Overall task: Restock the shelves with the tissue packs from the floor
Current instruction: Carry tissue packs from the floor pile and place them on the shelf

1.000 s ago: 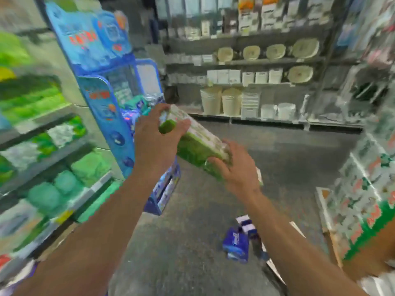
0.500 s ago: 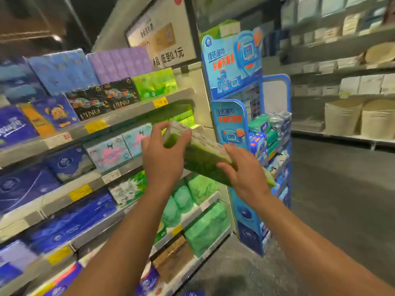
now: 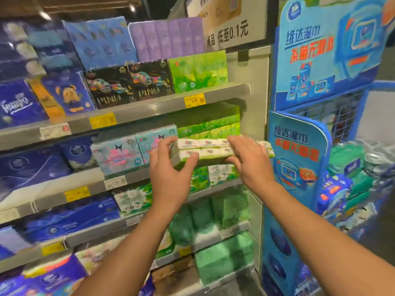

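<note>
Two hands grip one tissue pack (image 3: pixel 205 149), level, at the shelf (image 3: pixel 136 113) front, under its yellow price tag (image 3: pixel 194 100); left hand (image 3: pixel 171 167) fingers curled on the pack's left end; right hand (image 3: pixel 249 160) fingers wrapped over its right part; green packs (image 3: pixel 210 127) just behind.

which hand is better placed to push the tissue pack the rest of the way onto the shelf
Probably the right hand. It rests on the outer end of the tissue pack, which overhangs the shelf's end, so it can press inward. The left hand grips the inner end, beside the pink packs.
</note>
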